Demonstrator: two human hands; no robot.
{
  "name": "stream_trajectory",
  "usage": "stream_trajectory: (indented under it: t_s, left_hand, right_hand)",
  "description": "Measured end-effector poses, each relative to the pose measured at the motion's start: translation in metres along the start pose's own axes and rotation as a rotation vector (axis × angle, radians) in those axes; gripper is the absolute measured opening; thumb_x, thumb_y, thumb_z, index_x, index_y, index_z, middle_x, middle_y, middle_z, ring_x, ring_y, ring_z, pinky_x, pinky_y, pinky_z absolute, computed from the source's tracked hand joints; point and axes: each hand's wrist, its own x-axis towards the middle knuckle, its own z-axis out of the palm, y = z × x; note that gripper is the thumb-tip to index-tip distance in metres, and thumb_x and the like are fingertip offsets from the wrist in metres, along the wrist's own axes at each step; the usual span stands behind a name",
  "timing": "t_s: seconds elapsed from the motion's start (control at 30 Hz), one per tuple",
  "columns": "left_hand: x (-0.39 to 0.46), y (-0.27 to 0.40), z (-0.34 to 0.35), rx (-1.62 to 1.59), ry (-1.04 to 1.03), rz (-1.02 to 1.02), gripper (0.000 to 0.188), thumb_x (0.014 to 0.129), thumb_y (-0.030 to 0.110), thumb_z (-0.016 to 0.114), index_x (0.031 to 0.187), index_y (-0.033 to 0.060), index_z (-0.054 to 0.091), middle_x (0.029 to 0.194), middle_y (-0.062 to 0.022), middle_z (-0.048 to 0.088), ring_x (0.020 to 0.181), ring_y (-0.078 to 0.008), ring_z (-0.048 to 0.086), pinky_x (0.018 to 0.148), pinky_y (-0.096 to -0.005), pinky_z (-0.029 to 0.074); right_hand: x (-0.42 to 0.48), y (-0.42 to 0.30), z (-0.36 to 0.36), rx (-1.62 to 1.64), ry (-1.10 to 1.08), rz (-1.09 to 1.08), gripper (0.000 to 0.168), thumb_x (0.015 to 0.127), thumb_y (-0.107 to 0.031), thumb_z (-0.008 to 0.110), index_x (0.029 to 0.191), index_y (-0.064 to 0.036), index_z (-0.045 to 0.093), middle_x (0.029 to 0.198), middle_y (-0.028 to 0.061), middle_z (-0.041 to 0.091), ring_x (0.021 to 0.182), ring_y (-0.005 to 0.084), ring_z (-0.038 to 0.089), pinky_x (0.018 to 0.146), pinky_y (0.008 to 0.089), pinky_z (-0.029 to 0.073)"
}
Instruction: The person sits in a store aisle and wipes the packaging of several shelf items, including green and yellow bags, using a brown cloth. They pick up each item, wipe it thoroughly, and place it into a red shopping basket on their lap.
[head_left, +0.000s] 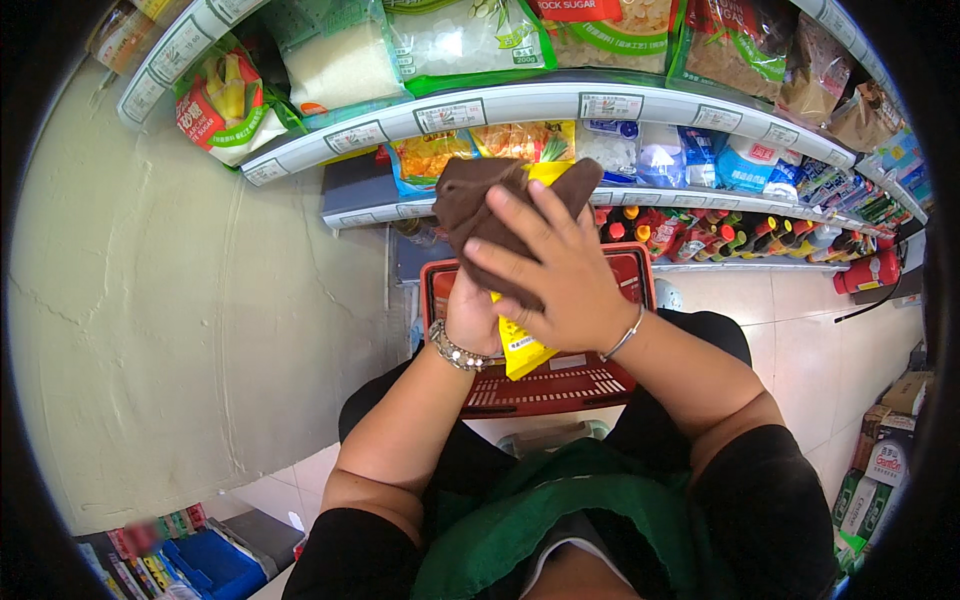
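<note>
My left hand (474, 316) supports a yellow plastic packet (528, 352) from below, its fingers mostly hidden behind it. Over the packet lies a bunched brown cloth (484, 217). My right hand (574, 274) presses that cloth against the packet, fingers spread across the fabric. The packet's lower end sticks out under my right palm, and a bit of yellow shows above the fingers. Beneath both hands stands a red plastic shopping basket (555, 388) between my knees; the hands cover much of its inside.
Ahead, curved shelf edges (525, 109) carry sugar bags (469, 41), salt packets (757, 169) and sauce bottles (757, 232). A cracked pale wall (172, 300) closes the left. Cartons (877, 465) are stacked at right; a blue bin (214, 566) sits lower left.
</note>
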Motion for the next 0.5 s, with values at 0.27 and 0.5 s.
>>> stream_trajectory:
  t_s: [0.27,0.5]
  left_hand:
    - [0.002,0.009,0.001,-0.234,-0.143,0.035,0.062,0.096,0.056,0.024,0.139,0.0127,0.038,0.138,-0.0067,0.045,0.126,-0.0242,0.044,0.106,-0.0426,0.032]
    - [0.000,0.011,-0.002,-0.184,-0.126,0.029,0.071,0.093,0.062,0.023,0.142,0.0113,0.031,0.144,-0.0081,0.039,0.132,-0.0263,0.037,0.109,-0.0440,0.027]
  right_hand:
    - [0.003,0.027,0.001,0.181,0.204,0.181,0.044,0.089,-0.030,0.056,0.127,-0.008,0.051,0.135,0.0179,0.043,0.122,0.0401,0.041,0.103,0.0476,0.032]
    - [-0.003,0.025,0.010,0.205,0.202,0.331,0.041,0.093,-0.025,0.054,0.126,-0.001,0.051,0.132,0.0193,0.047,0.121,0.0348,0.043,0.104,0.0407,0.031]
